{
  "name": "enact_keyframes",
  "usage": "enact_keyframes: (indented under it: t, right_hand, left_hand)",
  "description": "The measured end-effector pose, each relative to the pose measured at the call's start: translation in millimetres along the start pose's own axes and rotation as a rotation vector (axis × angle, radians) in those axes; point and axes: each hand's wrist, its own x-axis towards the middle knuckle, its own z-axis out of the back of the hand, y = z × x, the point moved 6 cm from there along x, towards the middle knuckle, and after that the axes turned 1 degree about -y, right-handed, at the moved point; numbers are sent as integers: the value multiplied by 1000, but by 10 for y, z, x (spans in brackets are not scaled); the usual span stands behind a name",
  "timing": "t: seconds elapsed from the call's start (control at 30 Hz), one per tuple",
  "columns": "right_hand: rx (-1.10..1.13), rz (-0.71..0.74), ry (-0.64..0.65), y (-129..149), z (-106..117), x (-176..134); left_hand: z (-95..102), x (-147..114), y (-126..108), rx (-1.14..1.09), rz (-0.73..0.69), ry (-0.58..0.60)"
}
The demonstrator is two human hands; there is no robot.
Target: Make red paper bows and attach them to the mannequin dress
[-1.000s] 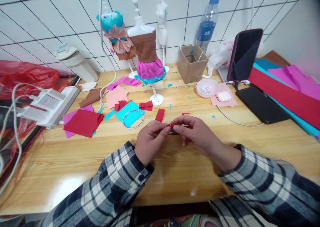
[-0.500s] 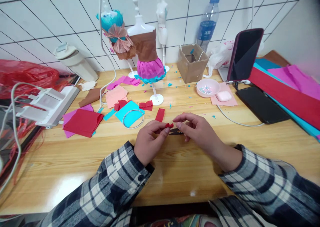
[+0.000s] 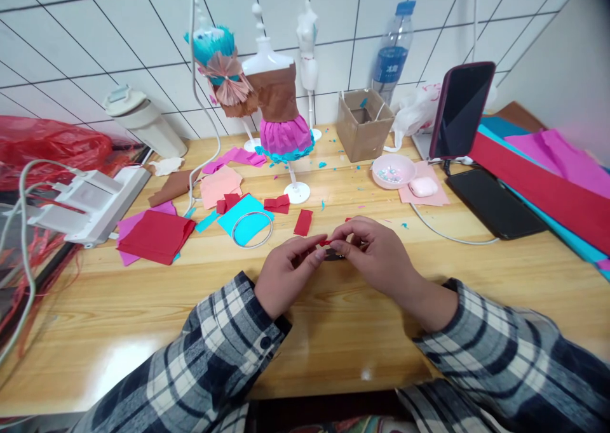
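Observation:
Between my fingertips is a small piece of red crepe paper [image 3: 326,242], mostly covered by the fingers. My left hand [image 3: 291,268] pinches it from the left between thumb and forefinger. From the right, my right hand [image 3: 374,250] closes thumb and fingers on its other end. Below the paper, dark scissors [image 3: 334,254] lie on the table, partly hidden by my right hand. Just beyond my hands rests a flat red paper strip [image 3: 303,222]. Further left, a silvery ring [image 3: 252,230] lies over a blue paper square [image 3: 238,220].
A dress form [image 3: 281,96] with a brown top and pink skirt stands behind my hands. A cardboard box [image 3: 365,128], a pink bowl of beads [image 3: 393,171] and a phone [image 3: 495,201] are to the right. A power strip [image 3: 109,204] and red paper stack [image 3: 157,236] lie left.
My right hand has moved left onto the red paper, and its fingers have closed on it. My left hand still pinches the piece. The whole view has shifted slightly.

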Motion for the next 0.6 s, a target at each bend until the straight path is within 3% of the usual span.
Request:
enact_keyframes:
  t: [0.13, 0.4, 0.6]
  right_hand:
    - [-86, 77, 42, 40, -26, -12]
    - [-74, 127, 58, 91, -83, -44]
    - [69, -29, 57, 35, -88, -62]
  left_hand:
    - [159, 10, -131, 124, -113, -139]
    - [191, 4, -197, 248, -235, -111]
    - [215, 5, -170, 176, -198, -142]
